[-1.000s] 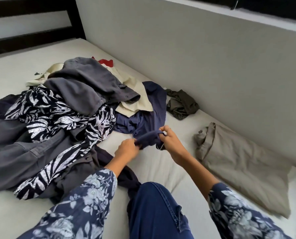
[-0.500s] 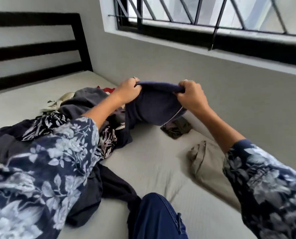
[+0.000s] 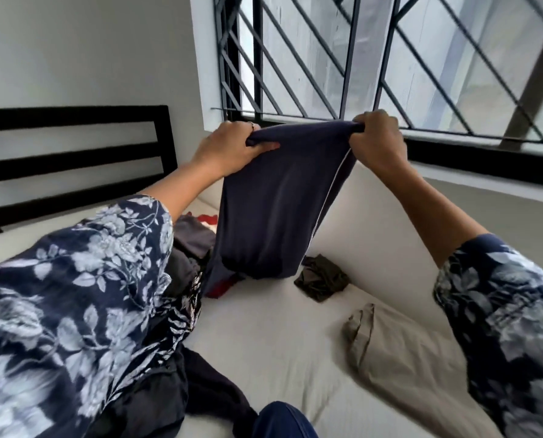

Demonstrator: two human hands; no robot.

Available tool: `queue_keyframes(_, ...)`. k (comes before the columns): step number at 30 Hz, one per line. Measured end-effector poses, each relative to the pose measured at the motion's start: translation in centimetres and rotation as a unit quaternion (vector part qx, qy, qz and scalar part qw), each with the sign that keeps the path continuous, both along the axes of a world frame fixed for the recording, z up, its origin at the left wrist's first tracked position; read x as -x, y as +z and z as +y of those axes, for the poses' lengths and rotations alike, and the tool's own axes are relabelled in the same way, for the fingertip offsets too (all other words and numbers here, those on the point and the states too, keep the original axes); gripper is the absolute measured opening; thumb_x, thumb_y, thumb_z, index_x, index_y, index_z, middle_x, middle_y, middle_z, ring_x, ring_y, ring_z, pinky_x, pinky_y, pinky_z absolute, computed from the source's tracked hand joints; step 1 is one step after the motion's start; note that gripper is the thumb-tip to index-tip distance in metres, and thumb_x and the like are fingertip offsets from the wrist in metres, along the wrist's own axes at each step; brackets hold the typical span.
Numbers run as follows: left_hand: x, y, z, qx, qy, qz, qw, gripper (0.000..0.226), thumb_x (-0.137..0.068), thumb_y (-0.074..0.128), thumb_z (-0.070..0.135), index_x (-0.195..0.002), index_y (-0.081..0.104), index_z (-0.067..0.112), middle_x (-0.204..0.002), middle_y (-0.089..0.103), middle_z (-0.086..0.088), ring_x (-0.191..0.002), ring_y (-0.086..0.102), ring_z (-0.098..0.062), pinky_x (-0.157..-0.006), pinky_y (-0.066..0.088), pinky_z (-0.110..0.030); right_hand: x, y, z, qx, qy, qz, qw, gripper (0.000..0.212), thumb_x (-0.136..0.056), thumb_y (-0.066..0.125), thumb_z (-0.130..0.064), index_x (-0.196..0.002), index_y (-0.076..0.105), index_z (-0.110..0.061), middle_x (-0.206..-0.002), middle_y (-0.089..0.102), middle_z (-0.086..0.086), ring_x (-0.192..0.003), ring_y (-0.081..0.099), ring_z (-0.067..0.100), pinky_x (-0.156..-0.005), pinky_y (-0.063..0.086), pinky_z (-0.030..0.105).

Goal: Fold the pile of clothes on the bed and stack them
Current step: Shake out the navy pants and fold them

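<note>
A navy garment with a thin white side stripe hangs in the air above the bed. My left hand grips its top edge on the left and my right hand grips the top edge on the right, stretching it between them. Its lower end trails down to the pile of clothes, which my left sleeve mostly hides. A folded beige garment lies flat on the mattress at the right.
A crumpled olive garment lies by the wall. Red cloth peeks out under the navy piece. The mattress spreads below, a black headboard stands at the left, and a barred window is straight ahead.
Both hands have lifted the navy garment from just above the mattress to window height and pulled it wider. The view tilted upward with it.
</note>
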State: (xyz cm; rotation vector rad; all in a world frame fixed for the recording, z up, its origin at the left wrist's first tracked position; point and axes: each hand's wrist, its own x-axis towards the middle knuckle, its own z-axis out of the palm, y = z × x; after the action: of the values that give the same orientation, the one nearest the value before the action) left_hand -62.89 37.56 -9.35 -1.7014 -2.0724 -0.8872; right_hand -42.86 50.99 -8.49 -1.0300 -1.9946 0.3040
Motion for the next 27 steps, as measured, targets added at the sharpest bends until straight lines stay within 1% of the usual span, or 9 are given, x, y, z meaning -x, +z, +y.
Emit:
queue_keyframes(3, 0.3, 2.2, -0.3, -0.054, 0.005, -0.006, 0.999, 0.043, -0.092, 0.051, 0.051, -0.099, 0.068, 0.012, -0.082, 0.059, 0.0, -0.081, 0.059, -0.022, -0.067, 0.041, -0.032, -0.1, 2.2, -0.5, -0.008, 0.039, 0.052, 0.998, 0.039, -0.069, 0.041, -0.011, -0.096, 0.069, -0.014, -0.102, 0.066, 0.018, -0.097, 0.061, 0.035, -0.071, 0.04, 0.028)
queue_keyframes(5, 0.4, 3.7, -0.5, -0.083, 0.016, -0.008, 0.996, 0.04, -0.093, 0.051, 0.048, -0.099, 0.067, 0.012, -0.082, 0.059, 0.0, -0.081, 0.058, -0.023, -0.067, 0.04, -0.031, -0.1, 3.5, -1.3, -0.007, 0.058, 0.085, 0.995, 0.033, -0.073, 0.043, -0.009, -0.091, 0.069, -0.017, -0.092, 0.068, 0.017, -0.089, 0.064, 0.034, -0.069, 0.049, 0.034)
queue_keyframes(7, 0.2, 5.6, -0.8, -0.103, 0.025, -0.006, 0.994, 0.035, -0.094, 0.052, 0.045, -0.099, 0.067, 0.013, -0.082, 0.057, 0.0, -0.082, 0.056, -0.021, -0.068, 0.038, -0.031, 0.0, 5.0, -1.8, -0.004, 0.094, 0.119, 0.988, 0.029, -0.075, 0.043, -0.007, -0.083, 0.066, -0.022, -0.076, 0.067, 0.012, -0.07, 0.069, 0.03, -0.057, 0.053, 0.035)
queue_keyframes(10, -0.5, 9.0, -1.5, -0.148, 0.029, 0.021, 0.988, 0.035, -0.094, 0.052, 0.044, -0.101, 0.068, 0.014, -0.087, 0.061, -0.002, -0.088, 0.06, -0.023, -0.074, 0.044, -0.034, 0.0, 7.3, -2.5, -0.004, 0.132, 0.178, 0.975, 0.03, -0.077, 0.037, -0.003, -0.087, 0.061, -0.019, -0.071, 0.062, 0.009, -0.044, 0.064, 0.018, -0.031, 0.036, 0.021)
queue_keyframes(15, -2.8, 13.6, -1.5, -0.194, 0.063, 0.062, 0.977, 0.036, -0.092, 0.051, 0.043, -0.098, 0.064, 0.011, -0.092, 0.064, -0.007, -0.089, 0.06, -0.024, -0.074, 0.046, -0.036, -0.8, 9.5, -3.8, 0.075, 0.195, 0.316, 0.925, 0.015, -0.087, 0.046, -0.013, -0.091, 0.06, -0.019, -0.078, 0.058, 0.004, -0.039, 0.054, 0.01, -0.038, 0.041, 0.018)
queue_keyframes(19, -4.2, 13.1, -0.7, -0.176, 0.094, 0.036, 0.979, 0.026, -0.091, 0.047, 0.028, -0.103, 0.064, 0.012, -0.106, 0.066, -0.012, -0.101, 0.06, -0.032, -0.08, 0.05, -0.041, -0.9, 4.8, -5.9, 0.179, 0.281, 0.223, 0.916, 0.025, -0.093, 0.057, -0.045, -0.095, 0.06, -0.019, -0.072, 0.057, -0.002, -0.05, 0.052, 0.008, -0.049, 0.044, 0.021)
queue_keyframes(23, -4.9, 10.6, 0.1, -0.142, 0.124, -0.004, 0.982, 0.031, -0.091, 0.046, 0.024, -0.114, 0.063, 0.014, -0.118, 0.062, -0.014, -0.109, 0.058, -0.034, -0.086, 0.049, -0.041, 0.0, -5.5, -8.4, 0.216, 0.325, 0.064, 0.919, 0.021, -0.095, 0.054, -0.035, -0.08, 0.06, -0.022, -0.068, 0.056, -0.01, -0.049, 0.049, -0.01, -0.05, 0.037, 0.007)
queue_keyframes(25, -5.2, 9.7, 0.2, -0.131, 0.128, -0.017, 0.983, 0.029, -0.092, 0.045, 0.023, -0.112, 0.062, 0.012, -0.115, 0.063, -0.014, -0.106, 0.058, -0.035, -0.084, 0.049, -0.04, 0.1, -10.6, -9.5, 0.309, 0.368, 0.008, 0.877, 0.029, -0.087, 0.06, -0.047, -0.087, 0.066, -0.019, -0.082, 0.068, -0.01, -0.071, 0.06, -0.01, -0.068, 0.048, 0.01)
queue_keyframes(27, -5.2, 9.4, 0.1, -0.137, 0.137, -0.028, 0.981, 0.027, -0.091, 0.044, 0.022, -0.109, 0.062, 0.011, -0.113, 0.063, -0.014, -0.104, 0.058, -0.036, -0.082, 0.048, -0.04, 0.0, -14.5, -10.6, 0.389, 0.415, -0.026, 0.822, 0.049, -0.076, 0.069, -0.052, -0.11, 0.066, -0.017, -0.106, 0.072, -0.008, -0.098, 0.066, 0.002, -0.091, 0.051, 0.022)
